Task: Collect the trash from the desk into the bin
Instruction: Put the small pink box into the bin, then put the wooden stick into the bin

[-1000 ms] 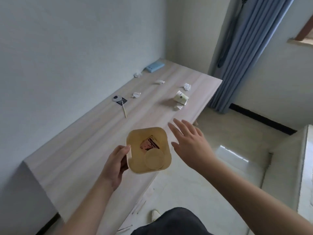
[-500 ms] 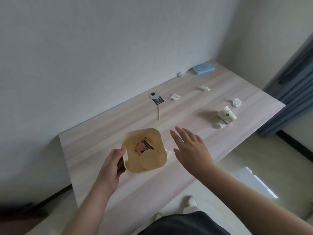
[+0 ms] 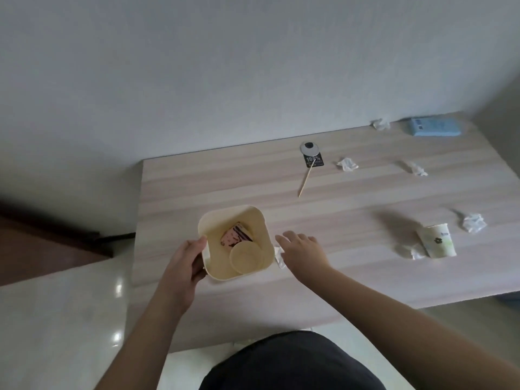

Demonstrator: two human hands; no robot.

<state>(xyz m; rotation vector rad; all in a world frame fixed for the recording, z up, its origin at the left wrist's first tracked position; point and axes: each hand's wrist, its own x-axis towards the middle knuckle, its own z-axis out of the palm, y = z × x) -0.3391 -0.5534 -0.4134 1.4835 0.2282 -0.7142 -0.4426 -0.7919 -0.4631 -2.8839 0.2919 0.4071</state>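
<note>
A cream bin [image 3: 260, 220] stands on the pale wooden desk [image 3: 197, 190] near its front left. Inside lie a pink wrapper [image 3: 235, 238] and a round lid [image 3: 246, 258]. My left hand [image 3: 185, 260] grips the bin's left rim. My right hand [image 3: 302, 251] is low over the desk just right of the bin, fingers stretched out above a crumpled white tissue [image 3: 279, 257]; whether it touches the tissue is unclear. Further trash on the desk: a wooden stick with a black tag [image 3: 307, 177], a tipped paper cup [image 3: 437, 241] and several crumpled tissues [image 3: 348, 164].
A blue pack [image 3: 434, 127] lies at the desk's far right by the wall, and a round silver disc [image 3: 309, 147] lies above the tag. More tissues lie at the right [image 3: 474, 222]. The glossy floor [image 3: 64, 319] is at the left, with my dark-clothed lap [image 3: 289, 361] below.
The view has swung left, square to the desk. My right hand has dropped from above the desk to the tissue beside the bin. My left hand keeps its hold on the bin.
</note>
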